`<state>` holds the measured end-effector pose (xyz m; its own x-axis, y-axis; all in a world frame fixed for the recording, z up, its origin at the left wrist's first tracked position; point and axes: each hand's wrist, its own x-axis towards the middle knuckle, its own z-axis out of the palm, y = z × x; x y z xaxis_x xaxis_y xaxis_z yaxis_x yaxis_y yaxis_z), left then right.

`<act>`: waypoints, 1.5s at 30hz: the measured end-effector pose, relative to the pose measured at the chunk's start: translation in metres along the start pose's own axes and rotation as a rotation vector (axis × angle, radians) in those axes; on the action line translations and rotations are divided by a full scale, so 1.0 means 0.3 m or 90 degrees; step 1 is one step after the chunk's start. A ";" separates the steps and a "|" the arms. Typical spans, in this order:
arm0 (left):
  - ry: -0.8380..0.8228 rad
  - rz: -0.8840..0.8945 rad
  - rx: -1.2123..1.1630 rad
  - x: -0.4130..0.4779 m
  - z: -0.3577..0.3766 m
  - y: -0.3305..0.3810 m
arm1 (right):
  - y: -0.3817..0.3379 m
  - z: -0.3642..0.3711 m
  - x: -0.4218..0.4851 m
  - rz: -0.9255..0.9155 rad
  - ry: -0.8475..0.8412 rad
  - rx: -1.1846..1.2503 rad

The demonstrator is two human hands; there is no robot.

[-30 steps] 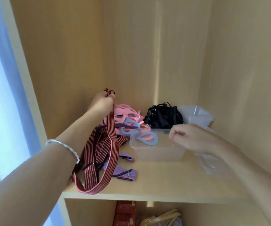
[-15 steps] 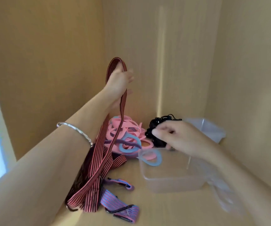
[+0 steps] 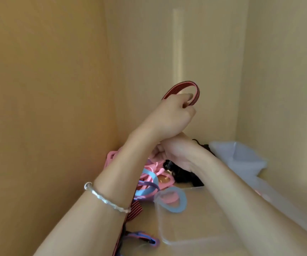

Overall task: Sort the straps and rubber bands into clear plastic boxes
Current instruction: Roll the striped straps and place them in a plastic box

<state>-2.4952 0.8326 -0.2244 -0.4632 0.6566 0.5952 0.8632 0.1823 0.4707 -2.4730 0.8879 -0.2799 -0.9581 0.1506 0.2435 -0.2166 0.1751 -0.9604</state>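
Head view of a light wooden cupboard shelf [image 3: 184,187]. The left hand [image 3: 175,115] is raised above the shelf, wrist bent, fingers curled round the top loop of a red-and-black striped fabric strap [image 3: 183,87]; the strap's length hangs behind the forearm towards the shelf's front left. A silver bracelet [image 3: 102,196] circles the left wrist. The right hand [image 3: 178,152] crosses beneath the left wrist, knuckles up; its fingertips are hidden, so its grip cannot be told. At the back left lies a pile of pink rubber bands [image 3: 154,169], just beside a black strap bundle [image 3: 184,174]. A clear plastic box [image 3: 160,228] stands at the front right, a pale blue rubber ring [image 3: 178,202] draped over its rim. A second clear box [image 3: 241,156] occupies the back right corner.
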 end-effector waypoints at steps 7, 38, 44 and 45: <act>0.215 0.039 -0.006 -0.068 0.000 -0.069 | -0.024 -0.099 0.037 -0.029 0.087 0.178; -0.078 -0.192 -0.236 -0.093 0.021 -0.289 | -0.033 -0.166 0.022 -0.084 0.147 0.316; -0.112 -0.208 -0.244 -0.092 0.029 -0.308 | -0.049 -0.171 0.020 -0.141 0.188 0.326; -0.117 -0.212 -0.245 -0.092 0.028 -0.310 | -0.056 -0.178 0.018 -0.152 0.199 0.331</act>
<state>-2.5611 0.8038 -0.2901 -0.6263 0.7328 0.2661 0.5241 0.1430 0.8396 -2.4646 0.9378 -0.2553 -0.7896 0.4554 0.4112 -0.5545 -0.2425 -0.7961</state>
